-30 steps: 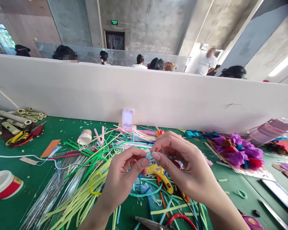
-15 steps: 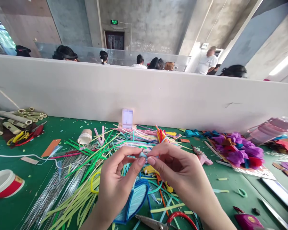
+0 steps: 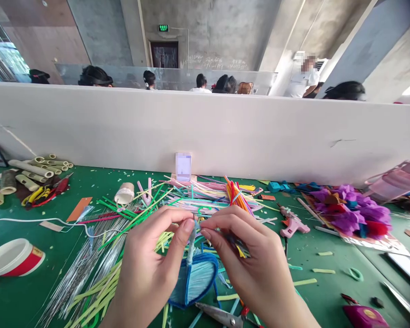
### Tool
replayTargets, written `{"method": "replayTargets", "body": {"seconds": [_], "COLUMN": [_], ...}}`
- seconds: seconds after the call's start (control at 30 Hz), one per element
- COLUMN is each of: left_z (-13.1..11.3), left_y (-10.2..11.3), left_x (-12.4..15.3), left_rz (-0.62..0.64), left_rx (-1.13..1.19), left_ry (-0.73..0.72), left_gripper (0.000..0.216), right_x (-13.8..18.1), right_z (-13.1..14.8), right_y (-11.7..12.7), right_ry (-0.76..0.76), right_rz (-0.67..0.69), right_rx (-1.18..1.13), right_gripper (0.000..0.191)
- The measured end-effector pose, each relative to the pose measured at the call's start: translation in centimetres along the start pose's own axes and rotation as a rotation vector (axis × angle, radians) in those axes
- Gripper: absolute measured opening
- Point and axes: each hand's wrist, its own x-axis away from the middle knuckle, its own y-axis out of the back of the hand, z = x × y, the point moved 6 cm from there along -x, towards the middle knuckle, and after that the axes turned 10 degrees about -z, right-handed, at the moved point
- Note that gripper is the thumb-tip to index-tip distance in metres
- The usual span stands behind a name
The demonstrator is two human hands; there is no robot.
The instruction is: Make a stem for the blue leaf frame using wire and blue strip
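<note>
My left hand (image 3: 157, 259) is closed in a pinch at the upper end of a light blue fuzzy stem (image 3: 191, 248). The stem stands upright, its lower end meeting a blue heart-like piece (image 3: 200, 278) with a dark blue edge. Close beside the stem's tip, my right hand (image 3: 249, 255) has thumb and forefinger pressed together; what lies between them is too small to make out. Under the hands are scissors (image 3: 222, 314) with red handles, partly hidden by my right wrist.
Yellow-green strips (image 3: 99, 291), silvery wires (image 3: 78, 273) and pink pipe cleaners (image 3: 184, 187) cover the middle. A pink glue gun (image 3: 294, 223) and purple petals (image 3: 351, 209) lie right. At left are a paper cup (image 3: 27, 259), pliers (image 3: 44, 193) and bamboo pieces (image 3: 30, 168). A phone (image 3: 183, 166) leans against the partition (image 3: 205, 127).
The light blue stem has turned from pointing toward me to upright, showing its length. My right fingertips have moved slightly down and left. The view has shifted a little.
</note>
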Motion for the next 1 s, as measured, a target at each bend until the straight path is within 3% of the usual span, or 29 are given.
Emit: {"method": "replayTargets", "body": {"seconds": [0.3, 0.53, 0.63, 0.83, 1.0], "left_z": [0.5, 2.3, 3.6, 4.2, 4.4], "left_y": [-0.6, -1.5, -2.3, -4.2, -5.5], "left_x": [0.0, -0.1, -0.1, 0.3, 0.5], "left_rz": [0.16, 0.373, 0.363, 0.313, 0.369], "left_rx": [0.092, 0.348, 0.535, 0.771, 0.928], "left_ry": [0.112, 0.307, 0.432, 0.623, 0.724], "left_gripper": [0.011, 0.019, 0.019, 0.027, 0.038], "right_x": [0.1, -0.6, -0.6, -0.6, -0.8], "right_z": [0.2, 0.4, 0.6, 0.4, -0.4], "right_y": [1.0, 1.2, 1.0, 1.1, 0.3], "right_ry": [0.1, 0.071, 0.117, 0.167, 0.042], "right_rz": [0.069, 0.233, 0.216, 0.053, 0.151], "right_rx": [0.073, 0.0, -0.028, -0.032, -0.141], "right_gripper": [0.017, 0.011, 0.013, 0.015, 0.011]}}
